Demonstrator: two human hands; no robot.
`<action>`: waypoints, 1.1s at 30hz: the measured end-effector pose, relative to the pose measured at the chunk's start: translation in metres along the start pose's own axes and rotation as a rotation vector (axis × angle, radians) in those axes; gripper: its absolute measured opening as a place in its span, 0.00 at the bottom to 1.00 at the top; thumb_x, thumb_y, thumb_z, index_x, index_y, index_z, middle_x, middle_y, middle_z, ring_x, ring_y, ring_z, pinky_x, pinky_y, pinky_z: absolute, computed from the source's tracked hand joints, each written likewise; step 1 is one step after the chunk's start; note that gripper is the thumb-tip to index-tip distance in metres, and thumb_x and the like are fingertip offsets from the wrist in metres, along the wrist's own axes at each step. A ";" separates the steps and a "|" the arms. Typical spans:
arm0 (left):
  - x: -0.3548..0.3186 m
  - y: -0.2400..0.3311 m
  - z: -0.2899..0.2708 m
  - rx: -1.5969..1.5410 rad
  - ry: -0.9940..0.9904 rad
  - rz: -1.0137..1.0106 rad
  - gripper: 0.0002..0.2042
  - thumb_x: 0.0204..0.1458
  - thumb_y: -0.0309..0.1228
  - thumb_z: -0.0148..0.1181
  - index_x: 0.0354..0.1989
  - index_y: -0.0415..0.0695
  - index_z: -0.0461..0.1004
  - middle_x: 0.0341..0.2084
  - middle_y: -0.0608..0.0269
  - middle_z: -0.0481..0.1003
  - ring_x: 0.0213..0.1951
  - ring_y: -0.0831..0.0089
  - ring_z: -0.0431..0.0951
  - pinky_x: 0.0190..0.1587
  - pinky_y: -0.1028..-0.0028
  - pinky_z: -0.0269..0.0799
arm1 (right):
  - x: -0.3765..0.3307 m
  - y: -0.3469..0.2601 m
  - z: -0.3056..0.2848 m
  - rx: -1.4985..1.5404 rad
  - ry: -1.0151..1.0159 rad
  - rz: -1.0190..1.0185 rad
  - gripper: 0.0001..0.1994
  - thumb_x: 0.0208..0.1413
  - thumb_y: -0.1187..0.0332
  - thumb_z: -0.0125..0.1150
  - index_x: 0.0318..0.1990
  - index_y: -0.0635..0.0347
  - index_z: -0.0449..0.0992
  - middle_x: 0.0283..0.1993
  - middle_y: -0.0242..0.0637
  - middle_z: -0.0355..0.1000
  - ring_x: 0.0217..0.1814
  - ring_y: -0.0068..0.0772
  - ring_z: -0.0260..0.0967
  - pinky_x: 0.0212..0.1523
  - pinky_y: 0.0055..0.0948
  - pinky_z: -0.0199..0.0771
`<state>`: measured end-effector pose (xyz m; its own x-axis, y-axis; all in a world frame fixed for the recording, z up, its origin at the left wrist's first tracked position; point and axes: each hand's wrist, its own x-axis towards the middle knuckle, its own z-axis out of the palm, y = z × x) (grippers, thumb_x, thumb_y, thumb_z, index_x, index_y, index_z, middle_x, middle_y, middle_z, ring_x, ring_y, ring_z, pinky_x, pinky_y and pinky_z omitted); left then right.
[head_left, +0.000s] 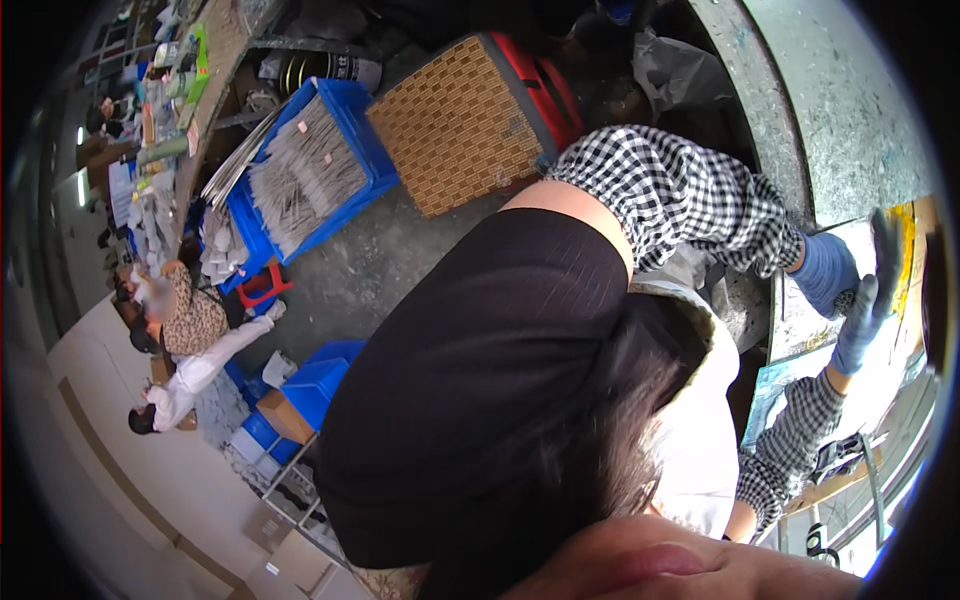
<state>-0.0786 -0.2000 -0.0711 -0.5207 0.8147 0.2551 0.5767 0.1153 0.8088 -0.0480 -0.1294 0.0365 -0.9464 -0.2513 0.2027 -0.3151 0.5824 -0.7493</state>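
The picture is turned, with both my arms reaching toward its right edge. My left hand (829,273), in a blue glove under a black-and-white checked sleeve, is over the pale work surface (800,322); its fingers are mostly hidden. Below it in the picture, my right hand (862,325) wears a grey-blue glove. Its dark-tipped fingers stretch out straight, and the thumb stands apart from them. Beside those fingers runs a yellow strip (904,255) along a brown edge; what it belongs to cannot be made out.
Near my left elbow stands a stool with a brown checked top (460,125). A blue crate (375,150) holds many thin greyish strips. A small red stool (263,286) and more blue bins (318,388) stand farther off, near other people (195,320). A worn grey bench (835,100) borders my arms.
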 end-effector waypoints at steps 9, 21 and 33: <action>-0.003 0.019 -0.012 -0.419 0.322 -0.030 0.31 0.35 0.47 0.67 0.49 0.42 0.77 0.46 0.51 0.77 0.48 0.57 0.77 0.53 0.65 0.71 | -0.132 0.115 0.032 0.101 0.274 0.510 0.40 0.57 0.51 0.57 0.71 0.57 0.46 0.70 0.45 0.51 0.70 0.36 0.53 0.69 0.39 0.54; -0.041 0.029 -0.037 -0.890 -0.130 -0.102 0.23 0.43 0.37 0.74 0.46 0.41 0.73 0.45 0.55 0.75 0.45 0.61 0.77 0.47 0.69 0.76 | -0.083 0.034 0.071 0.277 0.516 0.089 0.42 0.42 0.64 0.76 0.64 0.62 0.57 0.58 0.41 0.66 0.59 0.36 0.65 0.62 0.30 0.64; -0.045 0.046 -0.072 -0.911 -0.386 -0.028 0.26 0.41 0.38 0.75 0.50 0.45 0.74 0.49 0.59 0.76 0.50 0.68 0.78 0.54 0.68 0.75 | -0.106 -0.012 0.066 0.229 0.182 0.137 0.21 0.48 0.58 0.68 0.52 0.45 0.77 0.52 0.34 0.72 0.58 0.40 0.68 0.66 0.39 0.62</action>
<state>-0.0740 -0.2721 -0.0078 -0.1920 0.9665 0.1702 -0.2215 -0.2116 0.9519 0.0608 -0.1603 -0.0179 -0.9824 -0.0286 0.1843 -0.1799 0.4068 -0.8956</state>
